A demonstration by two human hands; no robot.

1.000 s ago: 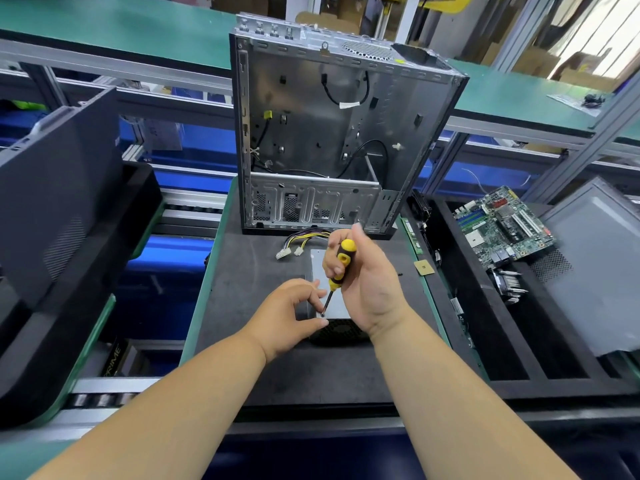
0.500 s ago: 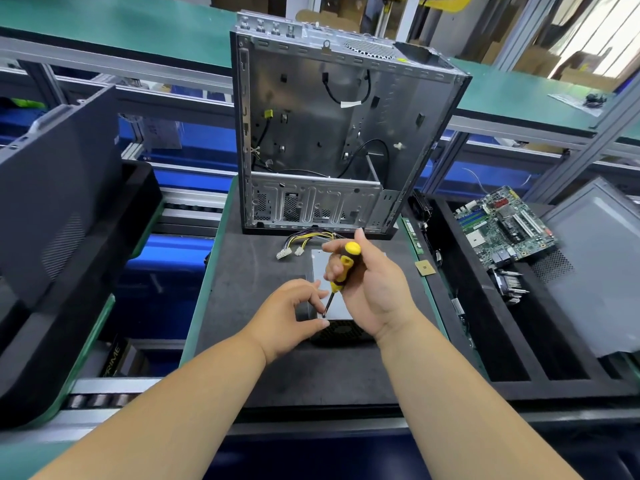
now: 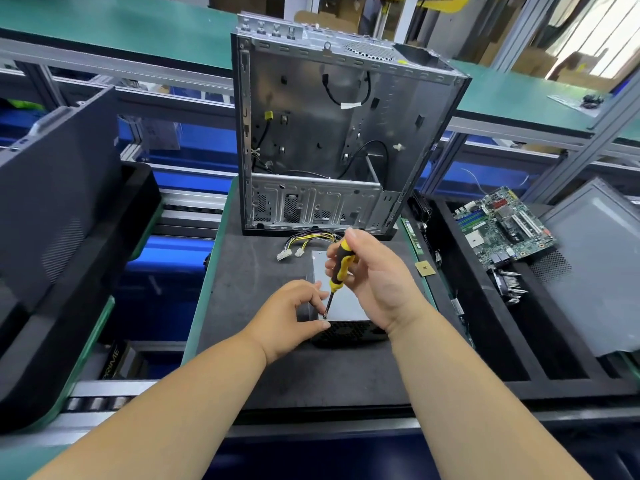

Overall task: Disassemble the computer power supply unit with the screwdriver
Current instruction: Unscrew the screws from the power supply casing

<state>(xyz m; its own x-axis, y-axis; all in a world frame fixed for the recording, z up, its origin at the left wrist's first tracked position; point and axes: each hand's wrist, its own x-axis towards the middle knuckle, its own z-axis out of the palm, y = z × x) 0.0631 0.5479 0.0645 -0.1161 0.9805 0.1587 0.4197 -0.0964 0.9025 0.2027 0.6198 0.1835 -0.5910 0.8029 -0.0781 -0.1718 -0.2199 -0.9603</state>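
Right hand (image 3: 377, 285) pinches screwdriver (image 3: 337, 271) upright, tip at power supply unit (image 3: 341, 303) near-left corner screw | left hand (image 3: 298, 317) grips that corner, apparently steadying | unit lies before empty computer case (image 3: 332, 133)

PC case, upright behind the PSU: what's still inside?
Inside the PC case: black cables, a yellow connector and an empty-looking drive cage. No board; a motherboard lies in the tray to the right. The cage hides anything behind it.
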